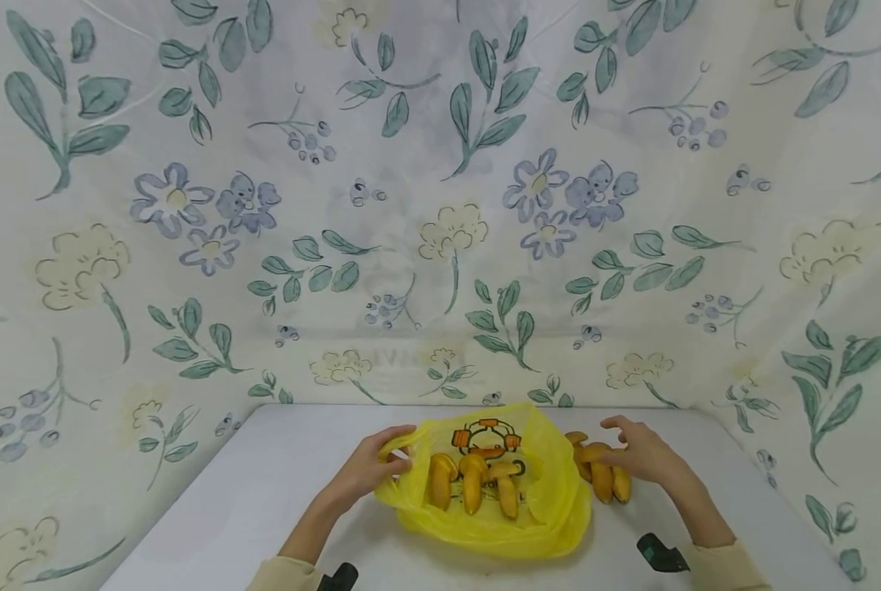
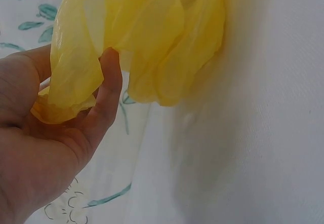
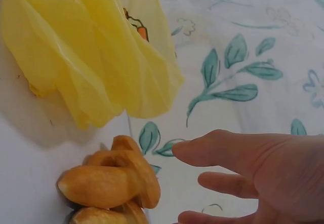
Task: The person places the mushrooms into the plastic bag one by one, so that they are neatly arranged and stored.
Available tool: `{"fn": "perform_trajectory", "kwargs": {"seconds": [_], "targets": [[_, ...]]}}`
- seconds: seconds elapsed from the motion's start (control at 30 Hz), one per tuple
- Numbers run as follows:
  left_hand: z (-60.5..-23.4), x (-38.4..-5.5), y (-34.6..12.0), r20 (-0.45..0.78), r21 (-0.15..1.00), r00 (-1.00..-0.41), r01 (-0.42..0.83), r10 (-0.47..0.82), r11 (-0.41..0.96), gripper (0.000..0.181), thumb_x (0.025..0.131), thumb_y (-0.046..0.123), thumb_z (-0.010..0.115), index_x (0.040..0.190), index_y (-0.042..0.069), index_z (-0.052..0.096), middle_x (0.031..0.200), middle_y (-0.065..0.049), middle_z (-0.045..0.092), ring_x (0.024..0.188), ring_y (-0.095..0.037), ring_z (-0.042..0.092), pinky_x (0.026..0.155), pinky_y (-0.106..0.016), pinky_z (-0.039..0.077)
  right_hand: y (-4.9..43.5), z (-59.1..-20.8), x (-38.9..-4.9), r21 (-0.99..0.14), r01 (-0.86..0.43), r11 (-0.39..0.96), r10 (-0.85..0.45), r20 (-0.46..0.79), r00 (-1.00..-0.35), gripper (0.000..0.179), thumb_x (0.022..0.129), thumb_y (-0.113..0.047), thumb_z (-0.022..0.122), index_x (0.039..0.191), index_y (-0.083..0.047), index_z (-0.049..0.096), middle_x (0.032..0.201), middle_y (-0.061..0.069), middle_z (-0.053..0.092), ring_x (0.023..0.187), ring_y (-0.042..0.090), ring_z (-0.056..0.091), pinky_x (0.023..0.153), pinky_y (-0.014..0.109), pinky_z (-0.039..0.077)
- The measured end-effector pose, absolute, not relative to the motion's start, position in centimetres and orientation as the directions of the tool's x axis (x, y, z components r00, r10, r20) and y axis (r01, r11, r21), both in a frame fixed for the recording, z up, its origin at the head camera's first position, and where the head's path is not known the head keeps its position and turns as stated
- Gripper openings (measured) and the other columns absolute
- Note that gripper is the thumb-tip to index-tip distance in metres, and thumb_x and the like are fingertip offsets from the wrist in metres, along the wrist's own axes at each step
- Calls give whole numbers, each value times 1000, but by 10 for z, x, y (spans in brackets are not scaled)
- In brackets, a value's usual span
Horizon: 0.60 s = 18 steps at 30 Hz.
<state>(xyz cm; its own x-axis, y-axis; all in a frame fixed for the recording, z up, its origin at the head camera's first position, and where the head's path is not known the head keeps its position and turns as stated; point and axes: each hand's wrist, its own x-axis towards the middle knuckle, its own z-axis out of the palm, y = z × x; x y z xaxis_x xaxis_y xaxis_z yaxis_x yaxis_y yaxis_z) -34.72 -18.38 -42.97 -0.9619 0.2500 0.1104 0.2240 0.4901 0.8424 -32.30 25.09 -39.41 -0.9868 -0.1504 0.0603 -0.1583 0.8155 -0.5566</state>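
In the head view my left hand (image 1: 369, 466) holds the left edge of a yellow plastic bag (image 1: 558, 484), whose mouth faces me. The left wrist view shows a loop of the bag (image 2: 76, 77) lying between thumb and fingers of the left hand (image 2: 61, 143). Three brownish-yellow mushrooms (image 1: 472, 484) lie side by side inside the bag. To the bag's right, several more mushrooms (image 1: 601, 476) sit in a cluster on the table. My right hand (image 1: 643, 451) hovers at this cluster, fingers extended and spread; in the right wrist view a gap separates the hand (image 3: 258, 178) from the mushrooms (image 3: 101, 186).
The white table (image 1: 263, 484) carries the bag and the mushroom cluster. Behind and around it hangs a pale cloth (image 1: 396, 328) printed with leaves and flowers. Dark camera mounts (image 1: 660, 552) sit at the wrists beside beige sleeves (image 1: 728, 566).
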Motion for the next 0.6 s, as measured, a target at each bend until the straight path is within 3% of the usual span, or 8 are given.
{"fn": "perform_trajectory", "kwargs": {"seconds": [0.3,0.6], "targets": [[-429,-347,-183,112,835,-964,224,243,503,54,88,13,68,140,16,53,116,-9,62,89,-17,63,77,-30,58,259,-393,-322,-592,-82,802,-140,-52,-989,60,87,-18,71,136,4,46,130,39,49,103,40,62,73,43,59],[-430,-347,-183,109,841,-962,223,250,492,55,88,13,68,140,15,53,116,-9,62,88,-17,63,77,-30,58,262,-401,-326,-583,-24,812,-111,-115,-987,60,85,-9,70,137,6,44,124,35,55,94,30,64,72,43,59]]}}
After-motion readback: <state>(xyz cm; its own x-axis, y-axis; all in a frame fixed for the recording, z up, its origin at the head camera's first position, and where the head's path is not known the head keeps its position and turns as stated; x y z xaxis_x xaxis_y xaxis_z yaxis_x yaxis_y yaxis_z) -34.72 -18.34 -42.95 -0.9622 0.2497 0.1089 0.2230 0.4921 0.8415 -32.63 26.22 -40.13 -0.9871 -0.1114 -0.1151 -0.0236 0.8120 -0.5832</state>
